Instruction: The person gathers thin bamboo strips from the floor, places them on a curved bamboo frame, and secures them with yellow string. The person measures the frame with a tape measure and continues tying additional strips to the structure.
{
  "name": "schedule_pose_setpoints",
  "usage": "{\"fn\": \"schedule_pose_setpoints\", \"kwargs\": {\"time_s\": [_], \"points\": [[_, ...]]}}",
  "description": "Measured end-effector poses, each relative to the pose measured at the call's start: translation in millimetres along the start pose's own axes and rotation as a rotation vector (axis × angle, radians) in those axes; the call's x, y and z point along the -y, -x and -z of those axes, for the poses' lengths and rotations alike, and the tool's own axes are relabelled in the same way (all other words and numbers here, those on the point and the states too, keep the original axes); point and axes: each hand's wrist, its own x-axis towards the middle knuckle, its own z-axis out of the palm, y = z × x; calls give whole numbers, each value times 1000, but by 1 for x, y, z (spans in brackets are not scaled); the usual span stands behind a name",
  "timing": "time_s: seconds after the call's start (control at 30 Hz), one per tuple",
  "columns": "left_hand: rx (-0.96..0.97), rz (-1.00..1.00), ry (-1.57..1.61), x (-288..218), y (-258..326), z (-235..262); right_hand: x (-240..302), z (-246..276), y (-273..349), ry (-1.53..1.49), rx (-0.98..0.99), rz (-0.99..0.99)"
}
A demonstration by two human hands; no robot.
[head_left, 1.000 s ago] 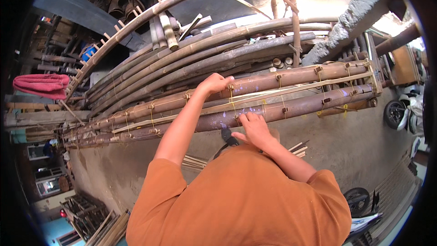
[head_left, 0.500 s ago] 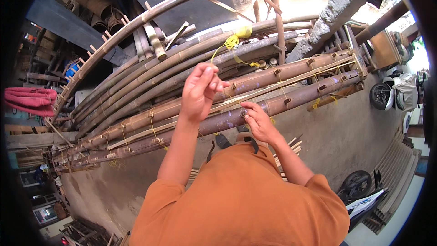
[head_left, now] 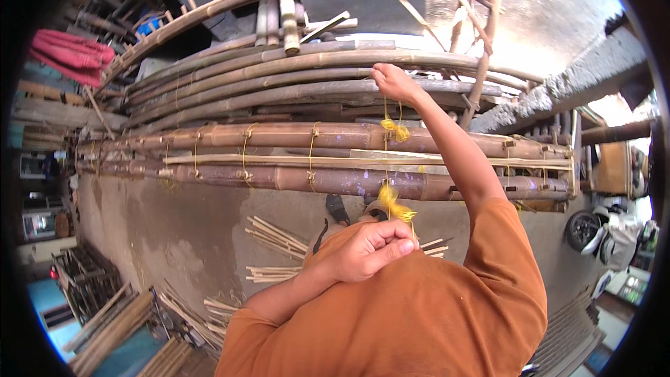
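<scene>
At one o'clock, beyond both bamboo poles, the right hand [head_left: 394,84] is closed on yellow twine [head_left: 395,204], a strand dropping from its fingers. The left hand [head_left: 375,249], at five o'clock near the orange shirt [head_left: 391,307], pinches another strand between thumb and curled fingers. The twine runs across the far bamboo pole [head_left: 279,138] and the near bamboo pole [head_left: 321,179], with tangled tufts at two and four o'clock (the lower one is blurred). Between the poles lies a pale bamboo strip [head_left: 279,159]; cut bamboo sticks [head_left: 276,237] rest at seven o'clock on the concrete floor [head_left: 181,223].
</scene>
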Motion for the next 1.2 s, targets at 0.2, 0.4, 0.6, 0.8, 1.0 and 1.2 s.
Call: {"fn": "schedule_pose_setpoints", "kwargs": {"time_s": [0.2, 0.4, 0.6, 0.8, 1.0, 1.2], "points": [[-47, 54, -75, 31, 4, -14, -74, -58, 5, 180, 91, -14], [-92, 60, 41, 46, -3, -20, 48, 18, 16, 93, 36, 131], [-67, 134, -131, 45, -5, -32, -48, -39, 4, 394, 26, 91], [-143, 194, -149, 65, 3, -25, -75, -86, 11, 444, 178, 34], [-205, 524, 365, 158, -9, 86, -78, -55, -2, 478, 171, -122], [-287, 343, -892, 236, -23, 144, -11, -16, 29, 520, -185, -78]]}}
